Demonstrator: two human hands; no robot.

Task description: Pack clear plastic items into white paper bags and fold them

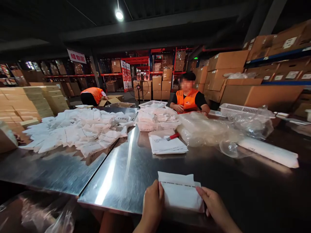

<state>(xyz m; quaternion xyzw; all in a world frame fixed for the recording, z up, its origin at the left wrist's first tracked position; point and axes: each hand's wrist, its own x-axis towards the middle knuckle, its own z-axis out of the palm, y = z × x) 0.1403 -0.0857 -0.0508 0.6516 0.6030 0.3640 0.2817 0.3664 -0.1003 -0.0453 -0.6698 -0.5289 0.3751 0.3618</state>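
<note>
A white bag (179,193) with a line of dark print near its top is held up at the table's front edge. My left hand (153,200) grips its left side, thumb pressed near the upper corner. At the opposite side, my right hand (212,202) pinches the bag's edge between thumb and fingers. Beyond it on the table lies a stack of flat white bags (167,147), with a red-handled tool (173,137) resting on top. What the held bag contains cannot be seen.
A heap of white packets (75,129) covers the left table. A white basket (157,125) of packets stands mid-table. Clear plastic bags (204,127) and a white roll (269,152) lie right. A person in an orange vest (188,98) sits opposite; another (93,95) bends over a carton.
</note>
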